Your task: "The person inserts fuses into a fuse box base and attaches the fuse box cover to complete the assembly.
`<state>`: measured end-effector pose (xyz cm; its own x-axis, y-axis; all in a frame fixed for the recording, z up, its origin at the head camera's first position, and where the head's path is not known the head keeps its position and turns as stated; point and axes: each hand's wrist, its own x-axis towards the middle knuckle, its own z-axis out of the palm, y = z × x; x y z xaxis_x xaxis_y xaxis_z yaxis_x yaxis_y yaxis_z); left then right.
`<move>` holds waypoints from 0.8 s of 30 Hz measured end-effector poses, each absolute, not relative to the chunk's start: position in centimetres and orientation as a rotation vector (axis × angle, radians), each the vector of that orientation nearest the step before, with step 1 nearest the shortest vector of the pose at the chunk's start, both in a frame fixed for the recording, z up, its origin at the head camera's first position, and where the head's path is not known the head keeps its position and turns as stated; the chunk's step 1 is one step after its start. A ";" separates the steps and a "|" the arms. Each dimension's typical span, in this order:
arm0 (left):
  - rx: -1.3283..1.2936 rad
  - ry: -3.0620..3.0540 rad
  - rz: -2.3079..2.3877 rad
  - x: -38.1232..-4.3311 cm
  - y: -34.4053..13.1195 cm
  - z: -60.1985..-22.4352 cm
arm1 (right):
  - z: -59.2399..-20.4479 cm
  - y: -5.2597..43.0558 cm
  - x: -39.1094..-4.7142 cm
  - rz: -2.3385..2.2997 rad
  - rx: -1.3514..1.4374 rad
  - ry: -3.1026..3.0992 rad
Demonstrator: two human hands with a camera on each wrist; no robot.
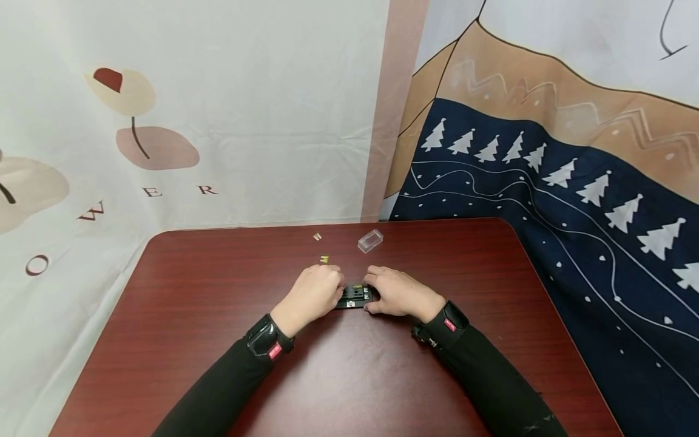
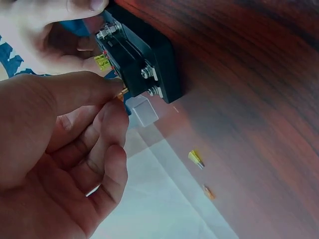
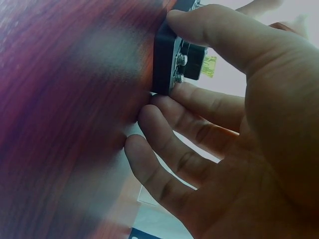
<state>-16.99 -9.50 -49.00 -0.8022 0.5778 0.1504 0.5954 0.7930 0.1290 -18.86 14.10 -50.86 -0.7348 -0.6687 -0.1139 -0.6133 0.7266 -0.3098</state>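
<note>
- Left hand [image 1: 315,288]: thumb and a finger pinch a small amber piece [image 2: 121,92] against or just beside the terminal block; exact contact hidden by the fingertips. Remaining fingers curled beneath.
- Right hand [image 1: 398,291]: grips the block's base between thumb and index finger; the other fingers spread along the bench.
- Black rectangular plastic terminal block with metal screw terminals [image 1: 355,297]: on the bench, between both hands; raised central section bears a small translucent yellow insert [image 2: 102,62].
- Risk, amber piece: may slip or twist, the likely cause being its small size and a pinch by the fingertips alone; pressed in at a slant, it could jam or bend.
- Risk, block: could slide or tip if the left hand pushes harder than the right hand braces.
- Loose yellow piece with metal prongs [image 2: 195,158]: on the bench, just beyond the left hand; a stray knuckle could knock it away.
- Loose orange piece [image 2: 209,192]: farther out than the yellow one, towards the far edge; small enough to be lost if brushed off.
- Clear rectangular plastic box [image 1: 370,241]: near the far edge, ahead of the right hand; a forward sweep of that hand could push it over.
- Reddish-brown wood-grain bench [image 1: 349,376]: glossy, so small pieces may skid.
- Pale printed cloth [image 1: 273,109] and navy cloth with white trees [image 1: 491,182]: behind the bench.
</note>
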 end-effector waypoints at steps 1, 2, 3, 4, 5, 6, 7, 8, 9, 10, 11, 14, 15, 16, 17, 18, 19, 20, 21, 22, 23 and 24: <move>-0.940 -2.879 -0.271 -17.0 -9.5 -49.0 | -50.8 14.1 -18.9 -0.371 -1.021 2.714; -0.937 -2.882 -0.282 -17.0 -9.5 -49.0 | -50.8 14.1 -18.9 -0.370 -1.020 2.715; -0.937 -2.883 -0.288 -17.0 -9.5 -48.9 | -50.8 14.1 -18.9 -0.369 -1.019 2.716; -0.937 -2.881 -0.289 -17.1 -9.5 -48.9 | -50.8 14.1 -19.0 -0.369 -1.017 2.717; -0.937 -2.881 -0.292 -17.1 -9.5 -48.9 | -50.8 14.1 -19.0 -0.368 -1.015 2.718; -0.936 -2.880 -0.296 -17.1 -9.5 -48.9 | -50.9 14.1 -19.0 -0.366 -1.013 2.719; -0.935 -2.879 -0.298 -17.1 -9.5 -48.9 | -50.9 14.1 -19.1 -0.366 -1.012 2.720; -0.934 -2.877 -0.300 -17.0 -9.6 -48.9 | -51.0 14.2 -19.1 -0.367 -1.011 2.720; -0.932 -2.873 -0.305 -17.0 -9.6 -49.0 | -51.0 14.2 -19.1 -0.366 -1.008 2.719; -0.929 -2.869 -0.310 -17.0 -9.6 -49.0 | -51.0 14.2 -19.2 -0.365 -1.007 2.719; -0.926 -2.866 -0.316 -16.9 -9.7 -49.1 | -51.1 14.2 -19.2 -0.364 -1.004 2.719; -0.908 -2.862 -0.324 -16.9 -9.9 -49.5 | -51.1 14.2 -19.2 -0.360 -0.995 2.718; -0.903 -2.861 -0.326 -16.9 -10.0 -49.6 | -51.1 14.2 -19.2 -0.358 -0.994 2.717; -0.899 -2.860 -0.328 -17.0 -10.2 -49.7 | -51.2 14.2 -19.3 -0.358 -0.994 2.718; -0.898 -2.861 -0.331 -17.0 -10.3 -49.8 | -51.1 14.2 -19.3 -0.354 -0.992 2.718; -0.898 -2.864 -0.334 -17.1 -10.4 -49.8 | -51.2 14.2 -19.3 -0.356 -0.993 2.718; -0.900 -2.866 -0.341 -17.2 -10.6 -49.8 | -51.2 14.2 -19.3 -0.355 -0.992 2.719; -0.905 -2.867 -0.346 -17.3 -10.8 -49.7 | -51.2 14.2 -19.3 -0.352 -0.991 2.719; -0.908 -2.869 -0.352 -17.4 -10.9 -49.7 | -51.2 14.1 -19.3 -0.354 -0.990 2.720; -0.904 -2.871 -0.359 -17.5 -11.1 -49.6 | -51.2 14.1 -19.4 -0.357 -0.988 2.721; -0.898 -2.873 -0.361 -17.6 -11.3 -49.5 | -51.2 14.1 -19.4 -0.358 -0.987 2.721; -0.888 -2.874 -0.365 -17.8 -11.5 -49.4 | -51.2 14.1 -19.4 -0.364 -0.986 2.722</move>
